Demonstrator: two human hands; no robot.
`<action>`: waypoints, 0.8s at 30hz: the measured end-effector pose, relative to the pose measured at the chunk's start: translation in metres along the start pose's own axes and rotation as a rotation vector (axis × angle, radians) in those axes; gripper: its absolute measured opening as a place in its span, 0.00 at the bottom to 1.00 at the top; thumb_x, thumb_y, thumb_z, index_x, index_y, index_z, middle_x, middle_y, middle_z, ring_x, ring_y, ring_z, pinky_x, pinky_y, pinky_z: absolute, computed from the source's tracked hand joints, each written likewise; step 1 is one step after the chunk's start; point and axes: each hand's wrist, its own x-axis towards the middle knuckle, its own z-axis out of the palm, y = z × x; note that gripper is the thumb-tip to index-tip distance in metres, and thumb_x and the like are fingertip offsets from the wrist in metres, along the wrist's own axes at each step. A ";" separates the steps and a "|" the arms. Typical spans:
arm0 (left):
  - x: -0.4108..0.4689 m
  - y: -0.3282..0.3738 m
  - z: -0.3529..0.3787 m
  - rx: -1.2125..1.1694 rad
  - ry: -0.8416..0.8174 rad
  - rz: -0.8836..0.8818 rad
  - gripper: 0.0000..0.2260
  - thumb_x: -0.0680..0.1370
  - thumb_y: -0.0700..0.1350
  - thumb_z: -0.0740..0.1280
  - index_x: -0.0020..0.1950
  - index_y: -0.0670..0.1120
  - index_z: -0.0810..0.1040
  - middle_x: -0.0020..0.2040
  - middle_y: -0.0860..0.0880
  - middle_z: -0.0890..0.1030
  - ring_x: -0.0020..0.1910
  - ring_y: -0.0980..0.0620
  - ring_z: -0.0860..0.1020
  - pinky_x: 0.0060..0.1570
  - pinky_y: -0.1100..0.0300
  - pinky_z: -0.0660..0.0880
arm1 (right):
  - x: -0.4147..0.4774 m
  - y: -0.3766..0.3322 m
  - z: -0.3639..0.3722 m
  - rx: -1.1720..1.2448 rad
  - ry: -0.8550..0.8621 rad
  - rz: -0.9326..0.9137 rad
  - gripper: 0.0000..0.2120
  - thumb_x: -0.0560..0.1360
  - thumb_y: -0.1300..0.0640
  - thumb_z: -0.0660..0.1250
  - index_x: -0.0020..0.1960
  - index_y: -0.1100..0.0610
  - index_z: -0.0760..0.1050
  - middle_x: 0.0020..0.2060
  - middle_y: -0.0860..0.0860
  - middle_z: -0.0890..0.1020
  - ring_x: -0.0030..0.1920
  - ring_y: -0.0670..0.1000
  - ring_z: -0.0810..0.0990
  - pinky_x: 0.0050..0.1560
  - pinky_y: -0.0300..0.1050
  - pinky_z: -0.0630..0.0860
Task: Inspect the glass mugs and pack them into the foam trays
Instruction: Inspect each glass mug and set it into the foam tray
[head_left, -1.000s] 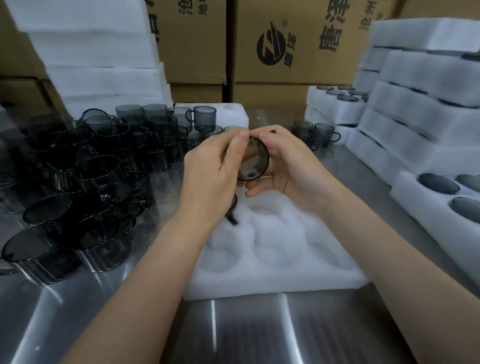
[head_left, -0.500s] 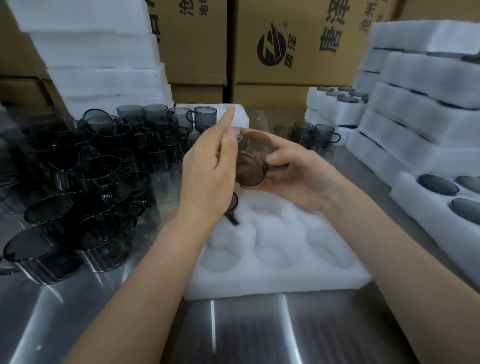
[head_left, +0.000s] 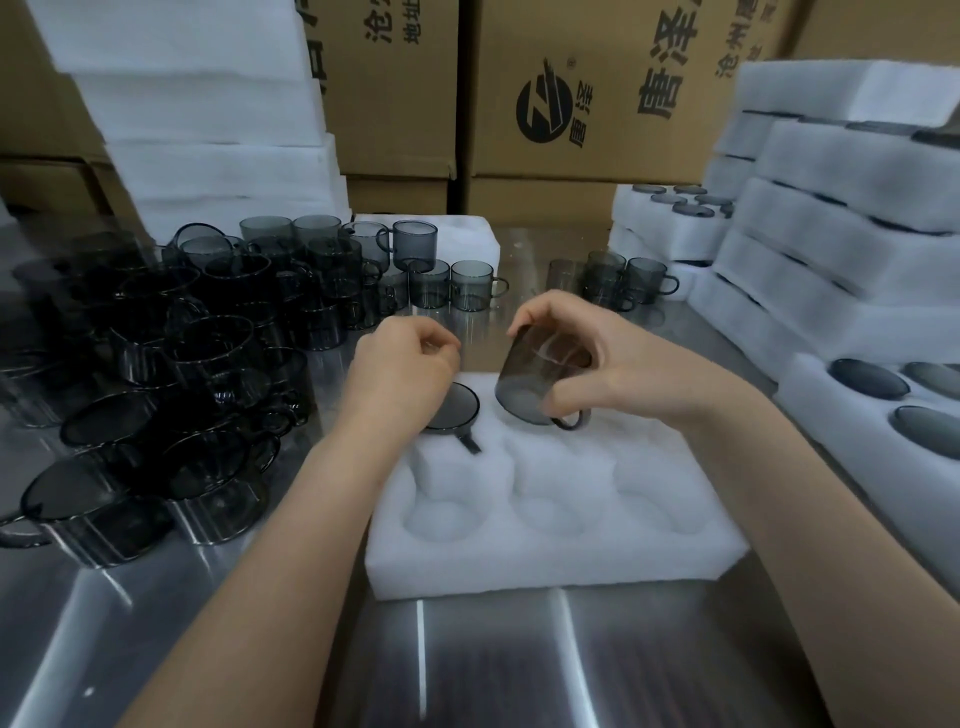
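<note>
Up close, the steel table (head_left: 467, 649) carries a white foam tray (head_left: 545, 561) cut with two rows of three round wells. The far-left well holds a seated mug (head_left: 457, 410) of smoky grey glass, sunk in so its round dark top shows, with its handle lying in a slot toward the near side.

The left hand (head_left: 400, 374) hovers just above that mug, fingers curled in with the thumb against the forefinger and gripping nothing that shows. Whether it touches the glass cannot be told. The right hand (head_left: 613, 364) grips the held mug (head_left: 524, 384) round its wall, tilted, handle on the near side, over the far-middle well. Its lower edge is at the foam, though contact is unclear.

To the left lies a crowded heap of loose mugs (head_left: 182, 364), some stacked on others. A small cluster of mugs (head_left: 623, 280) stands farther back on the right.

Along the right side are packed trays (head_left: 831, 291) piled in tiers, dark mug tops showing in their wells. At far left rises a stack of plain foam slabs (head_left: 208, 130).

Behind everything stand cardboard cartons (head_left: 597, 78), printed with a round black logo, the large characters 唐泽 and, on the left carton, 地址.
</note>
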 end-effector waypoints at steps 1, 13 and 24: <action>0.000 -0.001 0.000 0.012 -0.001 0.002 0.13 0.75 0.43 0.66 0.34 0.59 0.78 0.39 0.57 0.82 0.47 0.52 0.79 0.45 0.61 0.70 | -0.002 0.001 0.003 -0.031 -0.015 -0.006 0.24 0.61 0.60 0.70 0.56 0.48 0.72 0.46 0.42 0.75 0.43 0.41 0.74 0.44 0.37 0.74; 0.001 -0.001 0.001 0.107 0.026 0.028 0.14 0.74 0.41 0.67 0.32 0.57 0.76 0.34 0.57 0.77 0.48 0.48 0.79 0.47 0.59 0.73 | -0.003 -0.001 0.015 -0.336 -0.080 0.000 0.22 0.63 0.53 0.64 0.56 0.41 0.67 0.57 0.48 0.71 0.63 0.48 0.69 0.64 0.48 0.69; 0.003 -0.002 0.002 0.119 0.019 0.027 0.14 0.75 0.42 0.67 0.32 0.57 0.76 0.36 0.56 0.78 0.47 0.50 0.79 0.44 0.61 0.70 | -0.007 -0.005 0.011 -0.334 -0.212 0.029 0.21 0.75 0.62 0.66 0.64 0.46 0.68 0.61 0.47 0.69 0.63 0.44 0.69 0.67 0.50 0.67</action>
